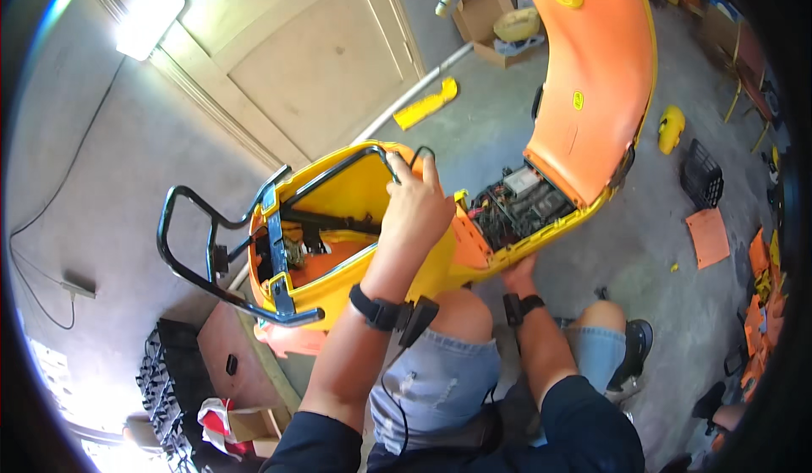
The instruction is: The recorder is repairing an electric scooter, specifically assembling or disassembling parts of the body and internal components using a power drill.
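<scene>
A yellow and orange scooter body (444, 270) lies across my knees, its long orange front panel (600, 92) reaching up to the right. A dark compartment of wiring (512, 219) sits open in it. My left hand (413, 189) is closed over the black tube (338, 166) at the rim of the yellow rear compartment (338, 185); a thin black loop shows by its fingertips. My right hand (518, 274) is under the body's lower edge, its fingers hidden. A bent black rail (167, 228) sticks out at the left.
A cardboard box (491, 50) and yellow strip (423, 105) lie beyond. At right are a yellow part (671, 130), black crate (700, 177), orange panel (706, 236), piled panels (753, 338) and another person's leg (723, 415). A black stack (169, 380) stands at lower left.
</scene>
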